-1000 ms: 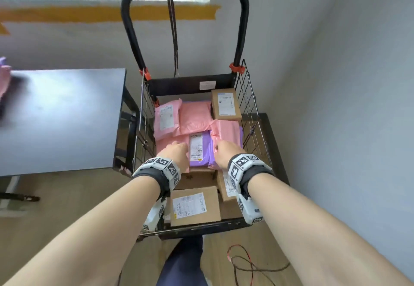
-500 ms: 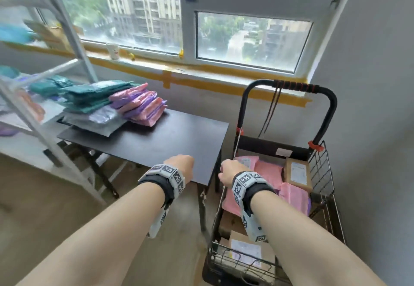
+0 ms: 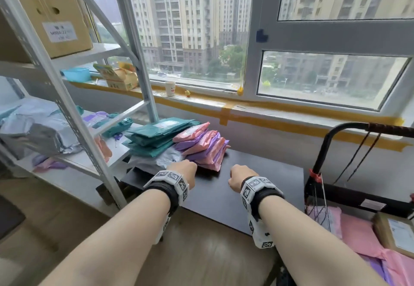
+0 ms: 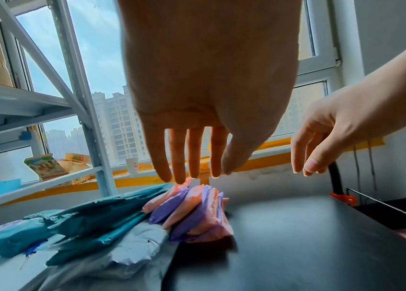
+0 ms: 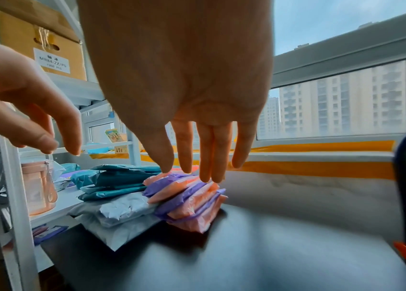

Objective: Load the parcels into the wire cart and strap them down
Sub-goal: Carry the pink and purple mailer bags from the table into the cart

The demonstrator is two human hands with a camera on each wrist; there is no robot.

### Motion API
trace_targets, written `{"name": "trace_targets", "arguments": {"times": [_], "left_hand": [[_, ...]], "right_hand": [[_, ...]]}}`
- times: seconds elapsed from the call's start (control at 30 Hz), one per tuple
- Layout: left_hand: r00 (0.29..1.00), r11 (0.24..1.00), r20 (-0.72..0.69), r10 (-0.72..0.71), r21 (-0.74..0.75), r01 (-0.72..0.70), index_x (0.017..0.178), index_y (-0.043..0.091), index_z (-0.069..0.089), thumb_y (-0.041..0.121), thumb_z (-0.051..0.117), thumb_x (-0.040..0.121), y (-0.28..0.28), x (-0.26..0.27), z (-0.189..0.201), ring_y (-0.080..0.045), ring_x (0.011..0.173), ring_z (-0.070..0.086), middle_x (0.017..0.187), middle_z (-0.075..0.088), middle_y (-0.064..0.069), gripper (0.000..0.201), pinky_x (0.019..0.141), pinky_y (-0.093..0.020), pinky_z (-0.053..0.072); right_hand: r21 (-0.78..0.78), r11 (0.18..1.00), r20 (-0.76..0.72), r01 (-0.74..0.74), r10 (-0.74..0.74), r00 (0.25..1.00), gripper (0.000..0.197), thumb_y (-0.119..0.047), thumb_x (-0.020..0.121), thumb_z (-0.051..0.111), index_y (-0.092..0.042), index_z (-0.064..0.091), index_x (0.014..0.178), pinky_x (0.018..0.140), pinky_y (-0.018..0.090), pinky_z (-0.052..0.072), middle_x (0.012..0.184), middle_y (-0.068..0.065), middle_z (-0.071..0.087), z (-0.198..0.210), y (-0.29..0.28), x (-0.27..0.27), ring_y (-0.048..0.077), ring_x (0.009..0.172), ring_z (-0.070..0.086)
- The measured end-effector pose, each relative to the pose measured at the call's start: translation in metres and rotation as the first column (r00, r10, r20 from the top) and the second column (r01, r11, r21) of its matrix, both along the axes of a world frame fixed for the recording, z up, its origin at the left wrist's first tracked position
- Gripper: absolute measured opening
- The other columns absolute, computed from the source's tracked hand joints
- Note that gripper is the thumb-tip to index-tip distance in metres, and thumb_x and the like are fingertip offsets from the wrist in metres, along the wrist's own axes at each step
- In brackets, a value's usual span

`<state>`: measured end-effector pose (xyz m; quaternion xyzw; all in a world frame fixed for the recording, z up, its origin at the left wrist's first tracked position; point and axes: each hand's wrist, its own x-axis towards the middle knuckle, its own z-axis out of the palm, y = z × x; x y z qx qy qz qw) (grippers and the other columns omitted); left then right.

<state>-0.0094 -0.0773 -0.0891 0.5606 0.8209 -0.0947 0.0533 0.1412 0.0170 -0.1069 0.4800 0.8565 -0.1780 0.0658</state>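
The fingers [image 4: 191, 155] of the left hand [image 3: 182, 171] were held straight and slightly spread, nothing gripped, and those of the right hand [image 3: 240, 176] were likewise extended and empty; both hands were poised above the dark worktop [image 3: 257, 173], presumably so that the next parcels could be taken up. Just beyond the left hand a leaning stack of pink and purple mailers [image 3: 205, 149] was seen on the worktop, not yet touched, with teal mailers [image 3: 154, 139] and a grey mailer [image 3: 163, 159] piled beside it at the worktop's left end. To the right, the wire cart [image 3: 322, 198] was parked against the worktop, probably to keep the carry short; pink parcels and a brown box [image 3: 394, 232] were already lying in it. Thin dark cords, possibly straps, were left hanging from its handle [image 3: 385, 127], so strapping was judged still to be done. Farther off, a paper cup [image 3: 170, 88] was noted on the windowsill.
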Motion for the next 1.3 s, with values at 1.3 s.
{"name": "trace_targets", "arguments": {"times": [1.3], "left_hand": [[0.841, 0.993, 0.530, 0.114, -0.075, -0.088, 0.119, 0.025, 0.058, 0.020, 0.042, 0.091, 0.259, -0.292, -0.132, -0.027, 0.101, 0.061, 0.119, 0.062, -0.011, 0.033, 0.086, -0.034, 0.049]], "right_hand": [[-0.374, 0.851, -0.327, 0.368, -0.492, 0.807, 0.037, -0.037, 0.080, 0.071, -0.007, 0.062, 0.100, 0.079, 0.031, 0.044, 0.102, 0.007, 0.065, -0.106, 0.248, -0.307, 0.023, 0.095, 0.060]]}}
